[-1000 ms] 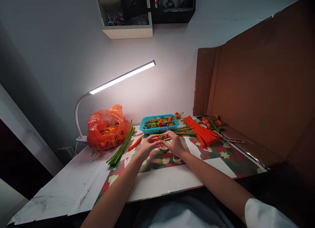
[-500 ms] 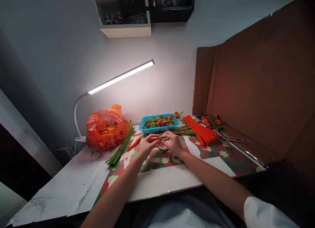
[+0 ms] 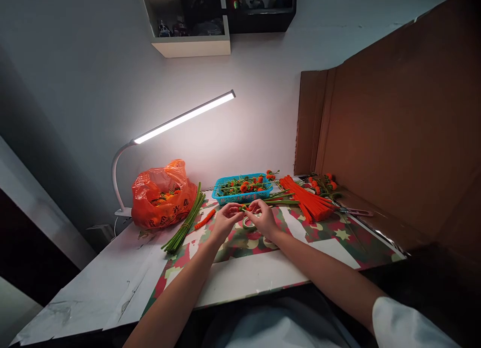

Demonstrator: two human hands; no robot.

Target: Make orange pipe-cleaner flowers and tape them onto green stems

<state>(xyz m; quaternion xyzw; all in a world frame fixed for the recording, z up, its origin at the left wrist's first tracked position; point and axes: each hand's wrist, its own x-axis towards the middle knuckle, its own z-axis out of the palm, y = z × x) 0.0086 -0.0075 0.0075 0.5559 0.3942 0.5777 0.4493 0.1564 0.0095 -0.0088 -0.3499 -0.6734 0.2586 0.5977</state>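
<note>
Both hands meet over the middle of the table, in front of a blue basket (image 3: 221, 200) of orange flowers with green stems. Between my fingertips is a small orange and green flower (image 3: 245, 208), partly hidden by the fingers. My left hand (image 3: 227, 219) pinches it from the left. From the right, my right hand (image 3: 264, 219) closes on it with thumb and fingers. Just under the hands lies a roll of green tape (image 3: 248, 225). Long green stems (image 3: 281, 203) lie behind the right hand.
Left stand an orange plastic bag (image 3: 161, 198), a bundle of green stems (image 3: 184, 228), an orange pipe-cleaner piece (image 3: 205, 219) and a lit lamp (image 3: 184, 118). On the right are orange pipe cleaners (image 3: 310, 200), orange flowers (image 3: 323, 184), scissors (image 3: 356, 212) and a tall cardboard wall (image 3: 394, 137).
Both hands have shifted slightly, and the fingers have turned the small flower. More of the tape roll shows beneath them. Everything else lies as before.
</note>
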